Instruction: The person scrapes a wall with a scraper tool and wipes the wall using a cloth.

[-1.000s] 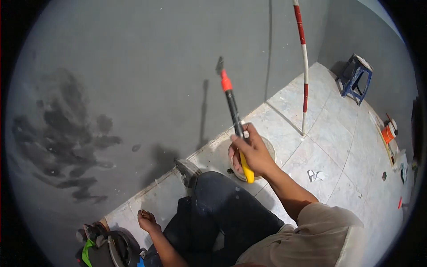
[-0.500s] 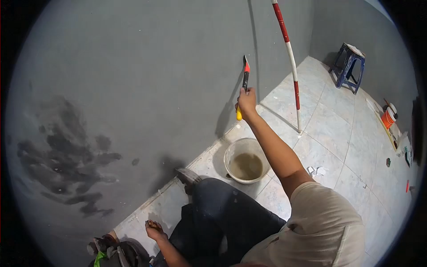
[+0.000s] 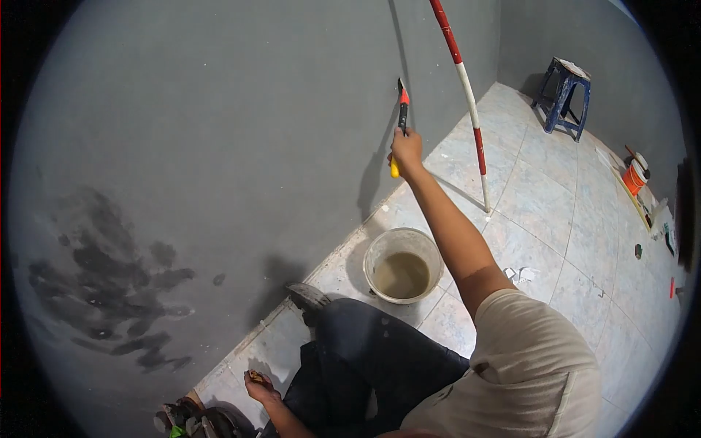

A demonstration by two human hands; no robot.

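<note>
My right hand (image 3: pixel 407 151) is stretched out to the grey wall (image 3: pixel 277 131), closed around a slim hand tool (image 3: pixel 403 109). The tool has a yellow butt, a black handle, a red neck and a dark narrow tip; its tip is at the wall, but whether it touches I cannot tell. Low at the left, my left hand (image 3: pixel 261 388) is held palm up with fingers curled around a small brownish-yellow piece, partly hidden by the fingers. A bucket (image 3: pixel 370 288) of murky water stands on the floor below my right forearm. Dark wet smears (image 3: pixel 102 285) mark the wall's left part.
A red-and-white striped pole (image 3: pixel 475 120) rises from the tiled floor (image 3: pixel 540 212) just right of the tool. Farther back are a blue stool (image 3: pixel 562 98) and an orange tub (image 3: pixel 634 177). Crumpled white scraps (image 3: pixel 521 275) lie near my shoulder; a dark bag (image 3: pixel 212 423) sits at lower left.
My right hand and the tool have moved a little up along the wall. My left hand stays low with the brownish-yellow piece. The whole view has turned slightly.
</note>
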